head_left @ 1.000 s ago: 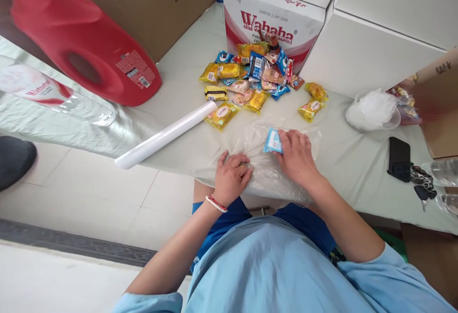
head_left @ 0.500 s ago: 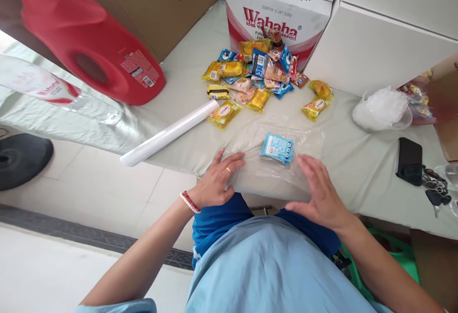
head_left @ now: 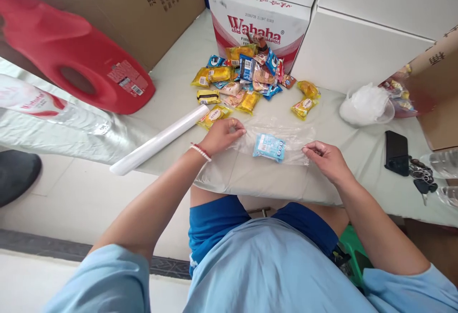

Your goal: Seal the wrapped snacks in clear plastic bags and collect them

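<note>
Before me on the cloth-covered table lies a sheet of clear plastic wrap [head_left: 295, 136]. Blue snack packets [head_left: 269, 148] sit on it, seemingly stacked, between my hands. My left hand [head_left: 224, 136] pinches the wrap's left edge between thumb and fingers. At the right edge, my right hand [head_left: 327, 159] pinches the wrap the same way. A white roll of plastic wrap [head_left: 159, 139] lies slantwise to the left, its far end beside a yellow snack packet [head_left: 213, 116] that is partly covered by the roll and my left hand.
A heap of wrapped snacks [head_left: 246, 72] rests against a Wahaha carton [head_left: 265, 17]. Two yellow packets [head_left: 304, 105] lie right of it. At left are a red jug [head_left: 107, 69] and a water bottle [head_left: 53, 105]. A white plastic bag [head_left: 367, 105], phone [head_left: 396, 153] and keys [head_left: 424, 177] are rightward.
The wrap's near part has been folded up over the blue packets. My left hand has moved forward and closed on the left edge; my right hand has closed on the right edge.
</note>
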A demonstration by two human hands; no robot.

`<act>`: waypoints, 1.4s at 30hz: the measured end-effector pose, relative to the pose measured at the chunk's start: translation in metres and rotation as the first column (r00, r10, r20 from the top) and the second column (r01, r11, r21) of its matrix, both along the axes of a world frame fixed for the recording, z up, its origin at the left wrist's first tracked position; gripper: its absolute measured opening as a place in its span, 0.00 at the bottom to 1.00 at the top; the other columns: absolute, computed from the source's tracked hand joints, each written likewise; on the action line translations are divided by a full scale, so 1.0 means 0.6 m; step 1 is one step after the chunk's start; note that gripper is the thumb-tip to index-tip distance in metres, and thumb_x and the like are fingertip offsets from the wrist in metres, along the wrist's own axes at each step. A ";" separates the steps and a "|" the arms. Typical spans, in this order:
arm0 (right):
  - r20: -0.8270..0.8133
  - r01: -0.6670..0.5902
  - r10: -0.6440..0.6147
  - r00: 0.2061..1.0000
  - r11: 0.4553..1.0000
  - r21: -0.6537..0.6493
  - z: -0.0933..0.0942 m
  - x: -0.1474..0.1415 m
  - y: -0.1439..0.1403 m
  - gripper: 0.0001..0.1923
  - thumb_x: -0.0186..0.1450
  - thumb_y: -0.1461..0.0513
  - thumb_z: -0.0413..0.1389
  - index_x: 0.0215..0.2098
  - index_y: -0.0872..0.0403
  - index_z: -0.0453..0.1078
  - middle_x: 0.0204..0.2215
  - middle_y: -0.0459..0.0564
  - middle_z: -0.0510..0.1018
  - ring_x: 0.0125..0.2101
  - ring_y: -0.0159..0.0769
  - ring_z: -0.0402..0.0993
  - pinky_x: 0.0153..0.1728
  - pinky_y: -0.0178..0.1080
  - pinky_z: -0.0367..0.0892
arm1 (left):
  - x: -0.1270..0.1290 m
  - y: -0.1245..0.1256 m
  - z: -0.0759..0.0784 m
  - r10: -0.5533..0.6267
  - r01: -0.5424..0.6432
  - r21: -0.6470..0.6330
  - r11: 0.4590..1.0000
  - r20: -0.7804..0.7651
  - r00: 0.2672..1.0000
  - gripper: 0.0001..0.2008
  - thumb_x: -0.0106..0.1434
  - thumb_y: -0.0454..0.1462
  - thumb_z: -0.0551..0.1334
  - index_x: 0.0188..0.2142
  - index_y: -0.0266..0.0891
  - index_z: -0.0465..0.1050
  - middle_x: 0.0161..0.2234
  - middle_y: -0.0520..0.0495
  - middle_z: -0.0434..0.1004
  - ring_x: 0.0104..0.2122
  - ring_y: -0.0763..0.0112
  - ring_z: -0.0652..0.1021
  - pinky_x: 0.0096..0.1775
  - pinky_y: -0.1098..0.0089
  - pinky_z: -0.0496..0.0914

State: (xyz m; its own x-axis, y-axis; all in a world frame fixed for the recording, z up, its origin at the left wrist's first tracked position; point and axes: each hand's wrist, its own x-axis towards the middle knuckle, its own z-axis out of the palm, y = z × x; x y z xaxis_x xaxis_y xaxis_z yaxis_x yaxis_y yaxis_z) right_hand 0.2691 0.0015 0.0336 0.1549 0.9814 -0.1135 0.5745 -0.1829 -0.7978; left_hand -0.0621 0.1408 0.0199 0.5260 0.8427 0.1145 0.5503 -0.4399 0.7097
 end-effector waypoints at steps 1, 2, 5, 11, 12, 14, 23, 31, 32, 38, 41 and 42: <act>0.023 0.012 -0.012 1.000 0.999 -0.040 -0.012 0.004 0.005 0.18 0.65 0.47 0.58 0.37 0.53 0.77 0.28 0.47 0.78 0.27 0.35 0.70 0.30 0.38 0.64 | 0.012 0.011 -0.007 0.007 -0.006 0.020 1.000 -0.054 0.999 0.17 0.70 0.48 0.58 0.39 0.36 0.78 0.38 0.47 0.82 0.41 0.65 0.81 0.49 0.62 0.75; 0.070 0.019 -0.013 0.997 0.996 -0.082 -0.023 0.007 0.007 0.18 0.65 0.48 0.58 0.38 0.53 0.76 0.28 0.47 0.77 0.26 0.35 0.70 0.30 0.38 0.63 | 0.021 0.021 -0.014 0.017 -0.013 0.042 0.999 -0.101 0.995 0.17 0.71 0.47 0.58 0.40 0.36 0.78 0.39 0.46 0.82 0.42 0.64 0.81 0.50 0.62 0.75; 0.278 0.021 0.024 0.960 0.987 -0.158 -0.032 0.013 0.004 0.18 0.64 0.52 0.58 0.46 0.54 0.76 0.29 0.48 0.78 0.27 0.38 0.72 0.31 0.40 0.65 | 0.025 0.033 -0.026 0.066 -0.048 0.126 0.991 -0.149 0.987 0.17 0.69 0.49 0.61 0.44 0.37 0.77 0.45 0.44 0.80 0.49 0.58 0.79 0.55 0.57 0.74; 0.528 -0.107 0.000 0.849 0.979 0.172 0.038 0.029 0.052 0.19 0.70 0.55 0.54 0.55 0.54 0.73 0.43 0.56 0.80 0.39 0.46 0.76 0.44 0.48 0.70 | -0.027 -0.022 0.049 0.386 -0.361 0.465 0.809 0.044 0.922 0.10 0.72 0.42 0.59 0.46 0.43 0.76 0.49 0.43 0.75 0.54 0.55 0.74 0.57 0.50 0.70; 0.551 -0.179 0.048 0.833 0.966 0.185 0.046 0.026 0.075 0.19 0.71 0.55 0.54 0.56 0.54 0.73 0.45 0.58 0.80 0.43 0.49 0.76 0.47 0.49 0.70 | -0.027 -0.043 0.067 0.441 -0.419 0.521 0.743 0.089 0.893 0.10 0.73 0.40 0.57 0.46 0.43 0.76 0.48 0.43 0.74 0.54 0.55 0.74 0.55 0.49 0.70; 0.596 -0.318 0.181 0.783 0.939 0.133 0.050 0.011 0.127 0.22 0.71 0.56 0.54 0.60 0.56 0.71 0.52 0.61 0.78 0.53 0.53 0.73 0.54 0.51 0.68 | -0.010 -0.089 0.090 0.428 -0.436 0.616 0.656 0.173 0.887 0.11 0.73 0.36 0.55 0.47 0.43 0.77 0.45 0.42 0.74 0.52 0.54 0.75 0.52 0.49 0.69; 0.513 -0.360 0.487 0.706 0.872 -0.332 0.008 -0.063 0.245 0.20 0.63 0.59 0.65 0.52 0.58 0.75 0.34 0.51 0.80 0.36 0.41 0.75 0.37 0.37 0.64 | 0.142 -0.152 -0.002 -0.144 0.297 0.533 0.792 -0.310 0.940 0.14 0.73 0.32 0.56 0.51 0.43 0.78 0.53 0.44 0.82 0.59 0.58 0.74 0.56 0.54 0.61; 0.346 -0.532 0.470 0.812 0.840 0.107 0.041 -0.040 0.179 0.09 0.66 0.61 0.58 0.40 0.55 0.80 0.32 0.48 0.72 0.30 0.34 0.69 0.36 0.36 0.64 | 0.118 -0.131 -0.025 -0.090 0.182 0.407 0.895 -0.235 0.968 0.13 0.73 0.33 0.57 0.48 0.46 0.80 0.57 0.48 0.81 0.60 0.55 0.71 0.55 0.51 0.59; 0.356 -0.554 0.477 0.804 0.818 0.154 0.039 -0.045 0.159 0.11 0.68 0.62 0.56 0.44 0.55 0.80 0.33 0.49 0.72 0.31 0.34 0.69 0.37 0.37 0.64 | 0.117 -0.132 -0.025 -0.088 0.170 0.390 0.905 -0.220 0.972 0.13 0.72 0.33 0.57 0.48 0.46 0.80 0.57 0.48 0.81 0.60 0.55 0.71 0.55 0.51 0.60; 0.430 -0.653 0.570 0.700 0.755 0.061 -0.018 -0.098 0.051 0.24 0.74 0.64 0.46 0.65 0.47 0.71 0.40 0.51 0.71 0.35 0.37 0.68 0.35 0.36 0.62 | 0.094 -0.134 -0.032 0.204 -0.185 0.250 0.950 -0.050 0.978 0.10 0.64 0.32 0.60 0.39 0.45 0.80 0.52 0.46 0.81 0.57 0.51 0.72 0.54 0.50 0.63; 0.501 -0.646 0.584 0.639 0.761 -0.062 -0.036 -0.117 0.034 0.25 0.75 0.64 0.45 0.65 0.40 0.69 0.42 0.50 0.72 0.36 0.38 0.67 0.32 0.36 0.57 | 0.074 -0.117 -0.041 0.487 -0.482 0.169 0.860 0.014 0.874 0.17 0.59 0.35 0.64 0.49 0.41 0.76 0.57 0.38 0.76 0.59 0.48 0.71 0.57 0.48 0.65; 0.512 -0.642 0.588 0.626 0.761 -0.089 -0.037 -0.121 0.033 0.24 0.76 0.64 0.45 0.64 0.40 0.70 0.42 0.50 0.72 0.36 0.39 0.67 0.32 0.36 0.55 | 0.068 -0.108 -0.044 0.537 -0.535 0.124 0.836 0.024 0.843 0.24 0.57 0.36 0.65 0.54 0.39 0.73 0.59 0.36 0.74 0.59 0.47 0.72 0.58 0.48 0.65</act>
State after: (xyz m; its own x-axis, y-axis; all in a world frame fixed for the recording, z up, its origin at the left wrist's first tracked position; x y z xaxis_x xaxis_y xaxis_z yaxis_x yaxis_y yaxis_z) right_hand 0.1967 0.0215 0.0112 -0.4833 0.8691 -0.1048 0.8300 0.4168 -0.3707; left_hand -0.0212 0.0762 -0.0064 -0.0020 0.9730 0.2306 0.7327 -0.1555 0.6626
